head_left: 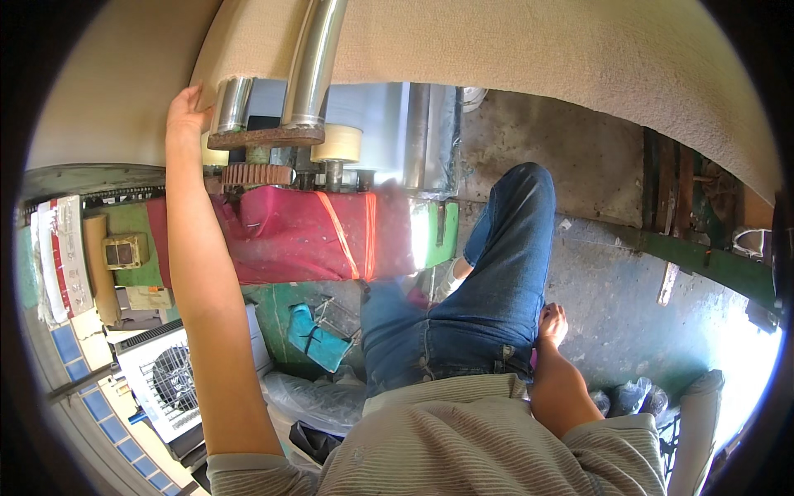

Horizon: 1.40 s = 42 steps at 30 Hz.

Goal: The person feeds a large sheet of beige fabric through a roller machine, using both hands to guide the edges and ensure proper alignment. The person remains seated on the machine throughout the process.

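My left arm stretches up and forward, and my left hand (189, 109) is at the edge of a wide sheet of beige, textured fabric (513, 50), beside a shiny metal roller (234, 103). Its fingers are apart, and it appears to touch the sheet without gripping it. A second, longer metal roller (313, 62) stands to the right, joined to the first by a rusty plate (266, 137). Low at my side, my right hand (552, 324) lies against my jeans (504, 248). Its fingers are curled in, and whatever they may hold is hidden.
Below the rollers are a rusty gear (257, 175) and a maroon cloth (289, 236) tied with orange bands over a green machine frame (447, 236). A white-framed fan (174, 376) stands at lower left. Wrapped bundles (633, 397) sit on the floor at right.
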{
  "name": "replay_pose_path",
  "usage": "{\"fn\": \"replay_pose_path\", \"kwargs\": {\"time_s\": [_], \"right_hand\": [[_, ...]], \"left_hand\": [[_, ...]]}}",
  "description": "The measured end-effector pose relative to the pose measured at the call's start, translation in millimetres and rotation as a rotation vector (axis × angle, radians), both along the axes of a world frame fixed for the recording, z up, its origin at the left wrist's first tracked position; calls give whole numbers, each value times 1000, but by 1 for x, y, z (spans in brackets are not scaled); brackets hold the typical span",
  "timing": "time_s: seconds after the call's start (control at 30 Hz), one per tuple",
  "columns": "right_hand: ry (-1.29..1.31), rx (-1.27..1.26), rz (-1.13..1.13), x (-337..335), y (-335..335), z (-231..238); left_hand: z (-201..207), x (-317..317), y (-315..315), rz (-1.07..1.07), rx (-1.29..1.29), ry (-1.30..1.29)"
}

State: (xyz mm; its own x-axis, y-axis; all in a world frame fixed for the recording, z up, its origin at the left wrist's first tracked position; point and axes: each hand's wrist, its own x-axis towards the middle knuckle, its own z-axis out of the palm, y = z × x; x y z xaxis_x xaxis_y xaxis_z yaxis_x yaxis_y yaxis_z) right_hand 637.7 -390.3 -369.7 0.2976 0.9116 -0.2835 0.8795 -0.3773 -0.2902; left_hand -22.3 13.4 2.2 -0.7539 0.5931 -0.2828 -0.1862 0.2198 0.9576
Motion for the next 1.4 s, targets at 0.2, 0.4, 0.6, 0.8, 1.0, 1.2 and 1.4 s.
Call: {"fn": "replay_pose_path", "kwargs": {"time_s": [0.2,0.4,0.6,0.8,1.0,1.2,1.4], "right_hand": [[-5,2,-4,0,1,1],[-8,31,-2,0,-1,-3],[-11,35,4,1,-2,-4],[-18,15,30,1,0,-2],[-16,18,8,1,-1,-4],[-4,18,-1,-1,-1,-1],[0,9,17,0,2,3]], "left_hand": [[-6,-20,1,210,156,-219],[-5,2,-3,292,132,-229],[8,40,-6,63,38,-15],[-4,-5,-5,315,165,-186],[8,30,-3,-86,27,-17],[-5,1,5,218,144,-299],[-10,-43,-3,145,54,-155]]}}
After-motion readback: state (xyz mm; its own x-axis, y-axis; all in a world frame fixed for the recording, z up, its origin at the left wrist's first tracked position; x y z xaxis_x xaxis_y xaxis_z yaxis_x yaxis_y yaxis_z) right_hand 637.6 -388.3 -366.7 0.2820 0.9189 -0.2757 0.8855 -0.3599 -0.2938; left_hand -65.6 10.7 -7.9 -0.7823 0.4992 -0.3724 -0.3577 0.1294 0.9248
